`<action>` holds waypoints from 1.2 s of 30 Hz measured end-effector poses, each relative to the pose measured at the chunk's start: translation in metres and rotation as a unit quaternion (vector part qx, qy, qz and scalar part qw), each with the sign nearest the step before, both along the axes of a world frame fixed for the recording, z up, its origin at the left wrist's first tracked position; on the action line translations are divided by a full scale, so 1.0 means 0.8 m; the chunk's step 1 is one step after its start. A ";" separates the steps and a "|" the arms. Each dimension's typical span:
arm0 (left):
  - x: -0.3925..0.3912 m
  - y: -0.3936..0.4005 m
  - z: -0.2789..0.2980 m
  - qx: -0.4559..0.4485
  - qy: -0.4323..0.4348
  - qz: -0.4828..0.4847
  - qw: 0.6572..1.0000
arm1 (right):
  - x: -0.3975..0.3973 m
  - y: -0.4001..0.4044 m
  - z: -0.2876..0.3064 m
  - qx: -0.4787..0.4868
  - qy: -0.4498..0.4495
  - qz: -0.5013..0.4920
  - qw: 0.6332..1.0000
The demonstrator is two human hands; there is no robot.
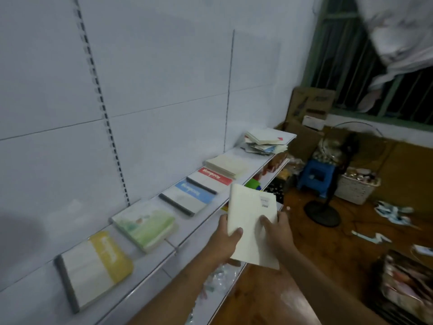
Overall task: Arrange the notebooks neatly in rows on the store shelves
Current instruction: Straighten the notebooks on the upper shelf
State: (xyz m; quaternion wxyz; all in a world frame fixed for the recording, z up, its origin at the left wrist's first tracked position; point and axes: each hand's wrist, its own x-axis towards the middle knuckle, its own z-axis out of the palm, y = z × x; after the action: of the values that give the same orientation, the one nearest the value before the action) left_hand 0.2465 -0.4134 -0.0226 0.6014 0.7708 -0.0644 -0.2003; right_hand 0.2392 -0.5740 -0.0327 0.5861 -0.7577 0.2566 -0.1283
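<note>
Both hands, left (pixel 226 240) and right (pixel 277 227), grip the cream notebook (pixel 251 221), thumbs on top; best squared beside the row on the shelf (pixel 201 221).

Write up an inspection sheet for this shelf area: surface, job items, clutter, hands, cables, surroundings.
Surface: white shelf along a white panelled wall, more shelves below.
Job's things: five notebooks lie flat in a row: yellow notebook, green notebook, blue notebook, red notebook, cream notebook. A cream book is held off the shelf.
Clutter: loose pile of notebooks at the shelf's far end, unsorted.
Hands: left hand and right hand both grip the cream book.
Cables: nothing clearly seen.
Surroundings: standing fan, blue stool, cardboard boxes, papers on the wooden floor.
</note>
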 end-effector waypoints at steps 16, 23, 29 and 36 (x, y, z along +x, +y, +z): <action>0.183 -0.273 -0.032 0.001 -0.012 -0.091 0.996 | 0.131 -0.268 -0.018 -0.010 0.047 -0.090 0.995; 0.314 -0.360 -0.024 0.053 -0.049 -0.112 0.991 | 0.248 -0.349 -0.009 -0.014 0.054 -0.102 0.993; 0.400 -0.391 -0.038 0.106 -0.047 -0.067 0.991 | 0.340 -0.381 -0.018 -0.019 0.064 -0.050 0.997; 0.523 -0.372 -0.063 0.177 -0.064 0.102 0.977 | 0.509 -0.378 -0.039 -0.061 0.090 0.094 0.990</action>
State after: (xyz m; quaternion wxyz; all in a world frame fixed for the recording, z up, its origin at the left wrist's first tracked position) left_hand 0.6648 -0.7110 -0.0730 0.4668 0.8790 0.0122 -0.0963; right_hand 0.6468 -0.8760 -0.0637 0.5225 -0.8214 0.2278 -0.0196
